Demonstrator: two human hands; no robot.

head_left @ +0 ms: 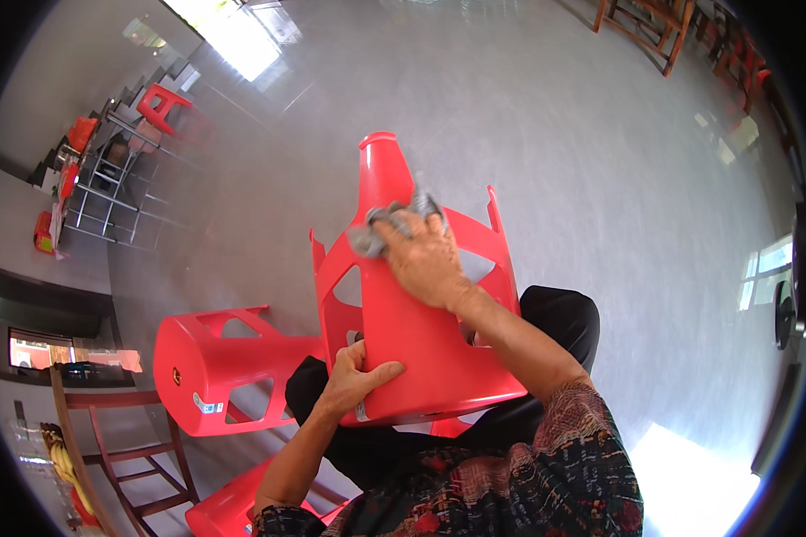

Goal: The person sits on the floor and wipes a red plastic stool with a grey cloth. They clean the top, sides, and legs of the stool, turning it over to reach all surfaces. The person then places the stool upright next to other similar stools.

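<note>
A red plastic stool (421, 331) lies tipped on the person's lap, its seat end toward the body and its legs pointing away over the pale glossy floor (582, 134). One leg rises toward the top of the view; cut-out openings show along the stool's sides, and nothing can be seen inside its hollow.

The right hand (425, 259) rests flat on the upper side of the stool, near where the long leg begins. Its fingers are curled over a crumpled grey cloth (390, 224), pressing it against the red plastic; the cloth bunches out past the fingertips toward the leg.

The left hand (354, 380) grips the stool's lower left edge by the seat rim, thumb spread across the outer face and the fingers wrapped round the edge out of sight.

A second red stool (219, 371) lies on its side just left of the person's knee, its open hollow showing no contents. Part of a third red piece (233, 510) shows by the lower edge. A wooden chair frame (116, 456) stands at the lower left. Far off at the upper left a metal rack (107, 192) holds red and orange items, too small to tell apart.
</note>
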